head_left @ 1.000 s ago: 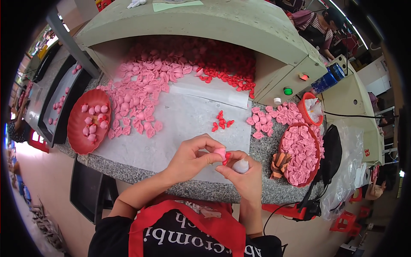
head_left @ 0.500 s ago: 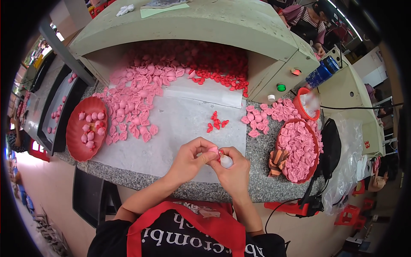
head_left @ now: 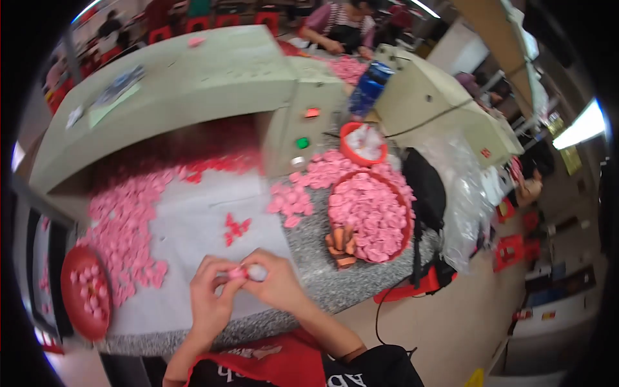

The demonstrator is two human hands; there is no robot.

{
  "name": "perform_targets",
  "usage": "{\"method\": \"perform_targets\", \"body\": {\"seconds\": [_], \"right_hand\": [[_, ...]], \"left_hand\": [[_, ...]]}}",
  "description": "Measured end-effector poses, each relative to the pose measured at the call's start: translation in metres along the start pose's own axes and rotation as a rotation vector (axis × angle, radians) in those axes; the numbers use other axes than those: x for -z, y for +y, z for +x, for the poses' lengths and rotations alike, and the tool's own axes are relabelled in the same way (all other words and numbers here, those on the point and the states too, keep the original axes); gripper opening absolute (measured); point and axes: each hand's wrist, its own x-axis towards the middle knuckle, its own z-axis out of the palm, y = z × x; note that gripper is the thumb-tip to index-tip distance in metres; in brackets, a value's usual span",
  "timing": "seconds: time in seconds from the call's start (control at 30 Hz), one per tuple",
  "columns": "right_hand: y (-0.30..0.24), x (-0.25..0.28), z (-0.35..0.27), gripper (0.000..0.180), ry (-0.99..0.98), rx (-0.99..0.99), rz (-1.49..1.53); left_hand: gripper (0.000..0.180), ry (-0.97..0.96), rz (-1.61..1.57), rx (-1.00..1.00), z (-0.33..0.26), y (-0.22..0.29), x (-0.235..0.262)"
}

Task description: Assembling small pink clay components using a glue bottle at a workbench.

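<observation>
Over the white paper [head_left: 187,235], my two hands meet near the table's front edge. My left hand [head_left: 211,287] pinches a small pink moulded piece [head_left: 236,273] between thumb and fingers. Wrapped in the fingers of my right hand [head_left: 278,284] is a small white squeeze bottle [head_left: 257,272]; its reddish tip points at the pink piece. The contact between them is blurred. Just beyond my hands lies a little group of red pieces [head_left: 236,228]. A heap of pink pieces [head_left: 129,219] spreads to the left.
A red dish with round pink pieces [head_left: 86,329] stands far left. At right are a basket of pink pieces [head_left: 408,222], a striped brown object [head_left: 342,246], a red cup [head_left: 353,153] and a blue can [head_left: 371,87]. A pale green hood [head_left: 174,84] arches over the back. Another person sits beyond.
The whole view has swung to the right, so the table appears shifted left and tilted. My hands stay together with the pink piece and the bottle still in them.
</observation>
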Motion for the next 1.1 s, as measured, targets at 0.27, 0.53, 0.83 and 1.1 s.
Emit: {"method": "perform_targets", "body": {"seconds": [0.27, 0.53, 0.83, 1.1], "right_hand": [[0.002, -0.012, -0.005, 0.025, -0.001, -0.044, -0.091], [0.001, 0.005, 0.007, 0.036, 0.026, -0.17, 0.188], [-0.011, -0.002, 0.007, 0.024, -0.075, -0.274, 0.219], [-0.003, -0.018, 0.009, 0.023, 0.068, -0.07, -0.018]], "left_hand": [[0.014, 0.114, 0.055, -0.159, -0.009, -0.029, 0.0], [0.02, -0.121, -0.883, 0.43, 0.025, -0.046, 0.013], [0.016, -0.099, -0.727, 0.383, 0.007, -0.037, 0.021], [0.023, 0.017, -0.835, 0.43, 0.009, -0.046, 0.014]]}}
